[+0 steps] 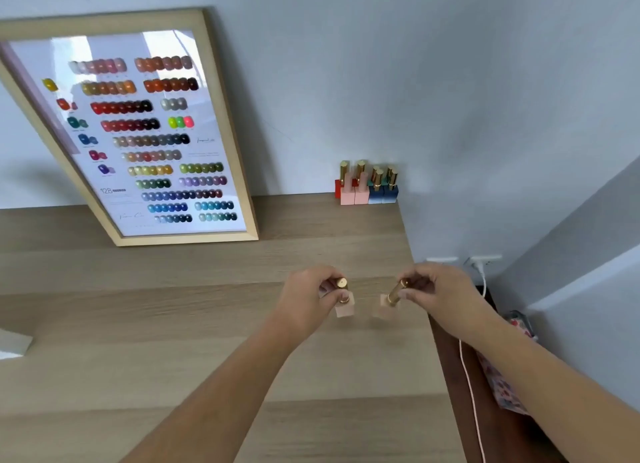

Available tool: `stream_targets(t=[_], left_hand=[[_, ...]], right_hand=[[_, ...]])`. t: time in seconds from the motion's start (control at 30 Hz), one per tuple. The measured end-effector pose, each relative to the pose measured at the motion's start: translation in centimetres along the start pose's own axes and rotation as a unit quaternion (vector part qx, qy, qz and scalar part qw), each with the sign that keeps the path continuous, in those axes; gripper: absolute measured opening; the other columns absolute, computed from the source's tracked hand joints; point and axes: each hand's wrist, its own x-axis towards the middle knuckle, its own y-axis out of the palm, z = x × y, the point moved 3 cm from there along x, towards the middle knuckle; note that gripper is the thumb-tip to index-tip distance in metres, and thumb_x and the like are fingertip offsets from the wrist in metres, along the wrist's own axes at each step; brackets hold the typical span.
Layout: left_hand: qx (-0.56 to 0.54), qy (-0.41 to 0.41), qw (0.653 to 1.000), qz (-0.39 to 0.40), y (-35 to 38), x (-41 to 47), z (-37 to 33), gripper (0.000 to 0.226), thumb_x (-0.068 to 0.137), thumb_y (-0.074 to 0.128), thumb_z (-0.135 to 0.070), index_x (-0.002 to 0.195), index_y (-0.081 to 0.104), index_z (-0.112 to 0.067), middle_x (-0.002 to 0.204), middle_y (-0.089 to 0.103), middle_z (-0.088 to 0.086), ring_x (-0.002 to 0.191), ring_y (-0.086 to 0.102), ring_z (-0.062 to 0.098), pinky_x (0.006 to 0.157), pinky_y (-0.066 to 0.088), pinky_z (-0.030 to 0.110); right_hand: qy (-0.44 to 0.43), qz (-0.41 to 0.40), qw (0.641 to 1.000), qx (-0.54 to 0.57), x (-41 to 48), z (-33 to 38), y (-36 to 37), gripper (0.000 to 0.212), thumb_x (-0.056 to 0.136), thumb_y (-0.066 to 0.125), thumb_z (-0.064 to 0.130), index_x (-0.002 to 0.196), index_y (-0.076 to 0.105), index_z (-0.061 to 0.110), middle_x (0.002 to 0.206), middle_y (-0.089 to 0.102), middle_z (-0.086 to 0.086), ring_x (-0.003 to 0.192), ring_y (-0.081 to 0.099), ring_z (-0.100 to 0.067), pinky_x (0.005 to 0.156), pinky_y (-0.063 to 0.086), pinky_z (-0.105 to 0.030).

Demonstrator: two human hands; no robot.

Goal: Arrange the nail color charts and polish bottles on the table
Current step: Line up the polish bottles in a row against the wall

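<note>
A framed nail color chart [138, 140] leans against the wall at the back left of the wooden table [173, 324]. Several polish bottles [367, 185] with gold caps, red, pink and blue, stand in a cluster in the table's back right corner. My left hand [308, 296] grips the gold cap of a pale pink bottle [345, 308], held upright above the table. My right hand [436, 289] holds a second pale pink bottle [384, 307] by its gold cap, tilted and blurred. The two bottles are a short gap apart.
The table's right edge runs close to the wall. Beyond it are wall sockets [485, 260] with a white cable [467, 376] hanging down, and a floral fabric item [509, 386] on a dark surface. A pale flat object [14, 345] lies at the left edge.
</note>
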Motion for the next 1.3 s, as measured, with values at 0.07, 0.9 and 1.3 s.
stream_targets(t=[0.07,0.9,1.3], left_hand=[[0.017,0.007,1.0,0.009,0.6,2.9,-0.9,0.014,0.079,0.07,-0.012,0.093,0.07,-0.014,0.08,0.065,-0.008,0.068,0.055,-0.002,0.068,0.04,0.001],[0.102,0.027,0.992,-0.075,5.0,23.5,-3.3,0.018,0.083,0.063,-0.01,0.101,0.067,-0.011,0.095,0.072,0.01,0.088,0.064,0.027,0.08,0.051,0.036],[0.124,0.073,0.987,-0.065,4.7,23.5,-3.8,0.019,0.081,0.062,-0.005,0.1,0.064,-0.011,0.092,0.068,0.012,0.084,0.063,0.029,0.076,0.051,0.038]], right_hand=[[0.001,-0.023,1.0,-0.012,2.8,-0.5,-1.3,0.015,0.074,0.074,0.009,0.084,0.07,0.019,0.076,0.065,0.009,0.071,0.058,0.002,0.065,0.041,0.002],[-0.086,-0.072,0.987,-0.117,21.9,-2.9,-5.0,0.021,0.082,0.061,0.003,0.102,0.065,0.009,0.101,0.062,-0.012,0.092,0.058,-0.027,0.084,0.048,-0.037],[-0.093,-0.093,0.986,-0.105,21.8,-3.2,-4.8,0.027,0.08,0.063,0.004,0.106,0.062,0.012,0.102,0.06,-0.01,0.089,0.057,-0.025,0.083,0.05,-0.037]])
